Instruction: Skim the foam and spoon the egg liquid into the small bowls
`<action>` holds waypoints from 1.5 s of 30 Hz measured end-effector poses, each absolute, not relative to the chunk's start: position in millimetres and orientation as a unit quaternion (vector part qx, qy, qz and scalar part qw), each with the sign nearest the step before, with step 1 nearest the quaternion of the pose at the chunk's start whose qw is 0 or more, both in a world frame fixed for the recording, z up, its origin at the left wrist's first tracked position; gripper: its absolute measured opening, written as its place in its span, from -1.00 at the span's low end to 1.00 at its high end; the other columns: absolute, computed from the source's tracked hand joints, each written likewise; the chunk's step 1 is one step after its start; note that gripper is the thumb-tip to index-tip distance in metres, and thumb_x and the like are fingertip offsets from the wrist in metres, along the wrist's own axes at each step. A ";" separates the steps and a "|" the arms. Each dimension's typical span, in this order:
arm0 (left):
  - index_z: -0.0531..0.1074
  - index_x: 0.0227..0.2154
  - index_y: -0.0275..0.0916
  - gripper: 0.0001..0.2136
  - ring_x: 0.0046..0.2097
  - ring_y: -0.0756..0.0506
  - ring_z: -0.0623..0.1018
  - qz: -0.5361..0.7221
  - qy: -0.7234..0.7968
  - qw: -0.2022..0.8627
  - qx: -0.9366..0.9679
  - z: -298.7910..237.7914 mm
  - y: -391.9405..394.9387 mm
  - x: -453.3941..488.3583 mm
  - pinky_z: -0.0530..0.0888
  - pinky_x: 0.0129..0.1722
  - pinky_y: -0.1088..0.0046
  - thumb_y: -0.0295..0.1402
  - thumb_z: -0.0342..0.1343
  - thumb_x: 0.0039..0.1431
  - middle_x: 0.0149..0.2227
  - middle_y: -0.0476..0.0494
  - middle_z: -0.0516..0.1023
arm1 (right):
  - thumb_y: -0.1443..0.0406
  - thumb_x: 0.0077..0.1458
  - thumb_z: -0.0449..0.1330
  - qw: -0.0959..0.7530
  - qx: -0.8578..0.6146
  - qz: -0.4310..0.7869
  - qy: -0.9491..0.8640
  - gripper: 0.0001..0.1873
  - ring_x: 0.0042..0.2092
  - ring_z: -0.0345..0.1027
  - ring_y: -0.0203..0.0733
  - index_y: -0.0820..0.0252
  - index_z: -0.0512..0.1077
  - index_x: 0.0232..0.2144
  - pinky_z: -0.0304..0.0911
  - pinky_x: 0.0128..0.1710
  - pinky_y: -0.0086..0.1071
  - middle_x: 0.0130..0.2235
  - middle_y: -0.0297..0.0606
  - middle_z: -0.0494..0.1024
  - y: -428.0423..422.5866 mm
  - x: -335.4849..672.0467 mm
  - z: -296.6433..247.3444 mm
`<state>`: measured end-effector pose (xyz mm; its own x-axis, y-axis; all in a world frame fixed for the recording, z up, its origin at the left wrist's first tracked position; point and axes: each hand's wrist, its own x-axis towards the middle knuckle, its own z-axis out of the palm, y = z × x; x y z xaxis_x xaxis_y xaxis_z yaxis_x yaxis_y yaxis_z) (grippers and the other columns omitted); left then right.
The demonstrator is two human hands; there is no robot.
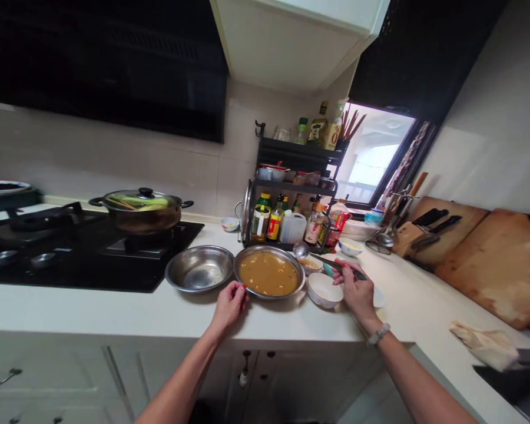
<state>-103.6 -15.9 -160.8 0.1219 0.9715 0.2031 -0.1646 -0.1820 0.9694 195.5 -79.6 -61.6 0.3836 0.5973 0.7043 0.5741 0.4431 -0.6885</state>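
My right hand is closed around the dark handle of a ladle. The ladle's metal scoop hangs over a small bowl of brownish liquid. Below the handle stands a white bowl, close to my right fingers. With bent fingers, my left hand grips the near left rim of a steel basin holding brown liquid with pale bits floating in it. A second steel basin sits just left of it, with a few small scraps inside. A greenish bowl is partly hidden behind the right hand.
On the black gas stove stands a lidded pot. A black rack with several bottles rises behind the basins. Cutting boards and a knife block lean at the right, near a beige cloth.
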 end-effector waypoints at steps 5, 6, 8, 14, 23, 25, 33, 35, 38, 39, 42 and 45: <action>0.27 -0.52 -0.22 -0.65 -0.63 0.08 0.27 0.546 0.368 0.529 0.535 -158.4 -16.4 -102.7 0.17 -0.65 0.59 -0.01 0.10 0.03 -0.61 0.05 0.40 | -0.08 0.09 0.11 0.637 -0.527 0.103 -0.553 -0.52 -0.60 0.34 -0.29 0.23 0.40 -0.31 0.33 -0.59 -0.41 -0.55 -0.30 0.49 -86.7 170.1 -61.0; 0.27 -0.52 -0.23 -0.64 -0.64 0.09 0.26 0.547 0.367 0.531 0.533 -157.8 -16.9 -102.6 0.17 -0.65 0.59 -0.01 0.11 0.02 -0.61 0.05 0.40 | -0.10 0.07 0.12 0.633 -0.529 0.116 -0.553 -0.50 -0.61 0.34 -0.28 0.24 0.40 -0.31 0.33 -0.60 -0.41 -0.55 -0.29 0.49 -87.5 166.7 -62.1; 0.27 -0.53 -0.23 -0.63 -0.64 0.09 0.26 0.547 0.364 0.536 0.530 -156.8 -17.9 -102.5 0.16 -0.65 0.59 0.01 0.11 0.01 -0.61 0.05 0.40 | -0.13 0.02 0.13 0.628 -0.535 0.141 -0.547 -0.47 -0.61 0.34 -0.28 0.24 0.40 -0.32 0.32 -0.61 -0.41 -0.56 -0.29 0.49 -88.0 162.1 -64.4; 0.27 -0.54 -0.23 -0.62 -0.63 0.10 0.28 0.550 0.354 0.553 0.516 -153.3 -18.7 -101.4 0.17 -0.63 0.60 0.02 0.13 -0.01 -0.62 0.05 0.40 | -0.08 -0.06 0.23 0.662 -0.544 0.210 -0.471 -0.50 -0.62 0.34 -0.25 0.25 0.40 -0.35 0.29 -0.65 -0.42 -0.58 -0.25 0.52 -81.2 160.2 -69.3; 0.26 -0.57 -0.24 -0.59 -0.65 0.10 0.28 0.548 0.349 0.581 0.490 -145.1 -21.1 -100.0 0.17 -0.65 0.60 0.04 0.18 -0.10 -0.62 0.04 0.40 | 0.14 -0.13 0.27 0.710 -0.521 0.290 -0.375 -0.74 -0.62 0.35 -0.25 0.24 0.40 -0.49 0.24 -0.70 -0.48 -0.63 -0.24 0.50 -78.3 158.6 -58.5; 0.26 -0.58 -0.24 -0.59 -0.65 0.10 0.28 0.550 0.339 0.598 0.475 -145.9 -20.3 -99.4 0.18 -0.66 0.60 0.03 0.21 -0.13 -0.62 0.04 0.40 | 0.16 -0.13 0.26 0.714 -0.518 0.289 -0.371 -0.75 -0.63 0.34 -0.28 0.24 0.39 -0.49 0.23 -0.70 -0.50 -0.63 -0.26 0.49 -79.8 158.6 -54.0; 0.26 -0.59 -0.25 -0.60 -0.65 0.11 0.29 0.563 0.307 0.628 0.441 -149.2 -17.8 -90.6 0.20 -0.68 0.62 -0.03 0.26 -0.17 -0.63 0.02 0.42 | 0.16 -0.15 0.26 0.728 -0.521 0.242 -0.375 -0.73 -0.65 0.34 -0.29 0.25 0.38 -0.45 0.23 -0.72 -0.52 -0.66 -0.33 0.46 -81.7 164.9 -42.2; 0.27 -0.59 -0.25 -0.60 -0.65 0.11 0.29 0.564 0.310 0.626 0.441 -149.1 -17.8 -87.4 0.20 -0.68 0.62 -0.02 0.26 -0.18 -0.63 0.02 0.41 | 0.15 -0.16 0.27 0.738 -0.516 0.243 -0.361 -0.73 -0.65 0.34 -0.29 0.25 0.38 -0.46 0.23 -0.72 -0.52 -0.67 -0.34 0.45 -79.5 170.9 -41.6; 0.28 -0.59 -0.26 -0.60 -0.65 0.11 0.28 0.568 0.311 0.620 0.442 -148.8 -18.1 -85.0 0.20 -0.68 0.62 -0.03 0.26 -0.17 -0.64 0.03 0.41 | 0.16 -0.16 0.26 0.750 -0.504 0.248 -0.350 -0.73 -0.64 0.35 -0.29 0.24 0.38 -0.47 0.24 -0.72 -0.52 -0.66 -0.33 0.45 -75.1 183.8 -39.9; 0.28 -0.59 -0.26 -0.60 -0.65 0.11 0.28 0.568 0.311 0.619 0.444 -148.9 -18.2 -84.9 0.20 -0.69 0.61 -0.03 0.26 -0.16 -0.64 0.03 0.40 | 0.16 -0.16 0.26 0.752 -0.501 0.246 -0.349 -0.74 -0.64 0.36 -0.29 0.24 0.38 -0.48 0.25 -0.71 -0.51 -0.65 -0.32 0.46 -73.6 188.7 -38.9; 0.27 -0.59 -0.25 -0.60 -0.66 0.11 0.28 0.566 0.310 0.618 0.449 -149.4 -18.5 -85.3 0.20 -0.69 0.61 -0.01 0.25 -0.16 -0.63 0.03 0.40 | 0.20 -0.14 0.23 0.762 -0.502 0.226 -0.340 -0.79 -0.61 0.39 -0.26 0.23 0.37 -0.49 0.28 -0.69 -0.49 -0.64 -0.31 0.47 -68.4 203.6 -34.6; 0.27 -0.59 -0.25 -0.59 -0.67 0.12 0.27 0.562 0.314 0.618 0.450 -150.3 -18.5 -85.6 0.19 -0.70 0.61 0.00 0.23 -0.16 -0.63 0.04 0.40 | 0.22 -0.13 0.20 0.775 -0.507 0.191 -0.324 -0.82 -0.63 0.37 -0.27 0.23 0.37 -0.48 0.28 -0.67 -0.47 -0.64 -0.30 0.48 -61.6 217.2 -31.8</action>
